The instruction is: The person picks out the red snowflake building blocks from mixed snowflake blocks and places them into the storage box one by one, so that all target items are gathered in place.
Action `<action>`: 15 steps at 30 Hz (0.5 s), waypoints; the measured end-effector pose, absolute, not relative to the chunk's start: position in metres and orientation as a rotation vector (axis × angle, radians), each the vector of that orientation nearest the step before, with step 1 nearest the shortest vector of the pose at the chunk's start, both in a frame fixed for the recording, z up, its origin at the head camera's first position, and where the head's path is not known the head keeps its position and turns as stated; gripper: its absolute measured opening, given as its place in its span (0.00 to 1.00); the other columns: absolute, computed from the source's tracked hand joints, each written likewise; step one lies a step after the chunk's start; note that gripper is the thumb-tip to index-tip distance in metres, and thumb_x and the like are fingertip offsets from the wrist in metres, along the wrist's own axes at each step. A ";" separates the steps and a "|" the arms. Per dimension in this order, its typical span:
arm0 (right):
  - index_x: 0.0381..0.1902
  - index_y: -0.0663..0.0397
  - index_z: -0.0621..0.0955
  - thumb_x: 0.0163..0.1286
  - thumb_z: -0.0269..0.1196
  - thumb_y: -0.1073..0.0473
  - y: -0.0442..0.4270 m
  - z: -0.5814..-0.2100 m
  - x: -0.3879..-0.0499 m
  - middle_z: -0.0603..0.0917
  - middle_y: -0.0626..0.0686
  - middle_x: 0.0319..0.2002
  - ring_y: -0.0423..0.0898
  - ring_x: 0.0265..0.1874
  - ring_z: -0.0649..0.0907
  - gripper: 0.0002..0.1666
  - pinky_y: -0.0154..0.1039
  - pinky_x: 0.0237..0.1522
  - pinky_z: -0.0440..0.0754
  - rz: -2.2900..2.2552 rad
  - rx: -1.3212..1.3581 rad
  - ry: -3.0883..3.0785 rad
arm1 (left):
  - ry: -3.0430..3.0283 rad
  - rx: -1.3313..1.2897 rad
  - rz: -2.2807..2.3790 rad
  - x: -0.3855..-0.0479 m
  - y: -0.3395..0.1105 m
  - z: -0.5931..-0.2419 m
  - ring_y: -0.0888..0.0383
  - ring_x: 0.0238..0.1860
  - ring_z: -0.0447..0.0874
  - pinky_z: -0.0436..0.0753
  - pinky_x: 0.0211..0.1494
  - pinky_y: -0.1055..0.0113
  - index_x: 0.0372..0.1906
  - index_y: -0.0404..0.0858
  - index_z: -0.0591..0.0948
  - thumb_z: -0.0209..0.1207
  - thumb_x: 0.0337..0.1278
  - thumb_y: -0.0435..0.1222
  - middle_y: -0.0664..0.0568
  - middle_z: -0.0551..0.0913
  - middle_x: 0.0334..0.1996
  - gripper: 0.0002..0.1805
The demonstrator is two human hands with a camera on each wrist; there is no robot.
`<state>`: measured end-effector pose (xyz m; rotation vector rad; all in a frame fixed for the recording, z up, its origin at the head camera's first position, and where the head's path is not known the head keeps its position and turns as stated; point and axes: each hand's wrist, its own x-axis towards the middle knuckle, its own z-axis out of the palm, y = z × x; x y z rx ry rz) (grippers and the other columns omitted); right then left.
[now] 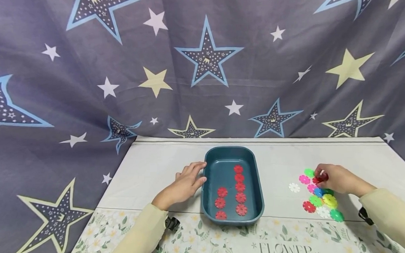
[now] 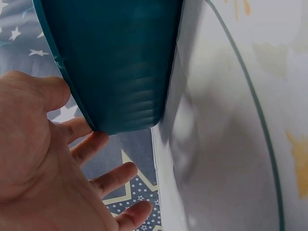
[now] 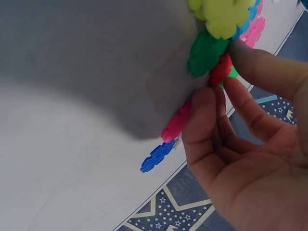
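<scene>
A dark teal tray (image 1: pixel 233 219) holds several red snowflake discs (image 1: pixel 240 197) in two columns, the right column longer than the left. At the tray's left rim is my left hand (image 1: pixel 183 185), thumb and fingertips touching the edge with the other fingers spread; the left wrist view shows the same hand (image 2: pixel 57 144) against the outer wall (image 2: pixel 115 72). Over a loose spread of coloured snowflake discs (image 1: pixel 315 201), my right hand (image 1: pixel 340 178) pinches a red disc (image 3: pixel 221 70) between thumb and fingers. The hand partly hides discs beneath it.
A white disc (image 1: pixel 294 187) lies a little left of the coloured group. Pink (image 3: pixel 177 122) and blue (image 3: pixel 158 156) discs lie beside the right hand's fingers. Behind the table (image 1: pixel 276 161) hangs a grey star-patterned curtain (image 1: pixel 187 100).
</scene>
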<state>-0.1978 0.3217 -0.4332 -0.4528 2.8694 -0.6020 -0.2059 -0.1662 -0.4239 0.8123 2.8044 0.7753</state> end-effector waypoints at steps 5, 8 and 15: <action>0.32 0.59 0.78 0.54 0.70 0.67 0.320 -0.434 -0.196 0.75 0.48 0.25 0.45 0.25 0.72 0.11 0.43 0.29 0.73 -0.611 -0.423 2.887 | 2.809 0.808 0.774 -0.206 -0.166 -0.425 0.49 0.66 0.55 0.59 0.52 0.44 0.72 0.41 0.58 0.45 0.73 0.46 0.51 0.56 0.70 0.29; 0.28 0.55 0.80 0.55 0.68 0.70 0.317 -0.431 -0.193 0.74 0.46 0.23 0.43 0.23 0.71 0.08 0.41 0.27 0.71 -0.610 -0.501 2.975 | 2.811 0.810 0.774 -0.206 -0.165 -0.425 0.49 0.66 0.56 0.59 0.51 0.46 0.72 0.42 0.58 0.45 0.73 0.46 0.51 0.57 0.70 0.28; 0.30 0.53 0.83 0.55 0.67 0.74 0.295 -0.409 -0.189 0.82 0.46 0.26 0.38 0.23 0.78 0.11 0.36 0.26 0.76 -0.712 -0.809 3.171 | 2.810 0.807 0.774 -0.206 -0.166 -0.423 0.49 0.66 0.56 0.59 0.52 0.45 0.72 0.42 0.58 0.45 0.73 0.46 0.51 0.57 0.70 0.28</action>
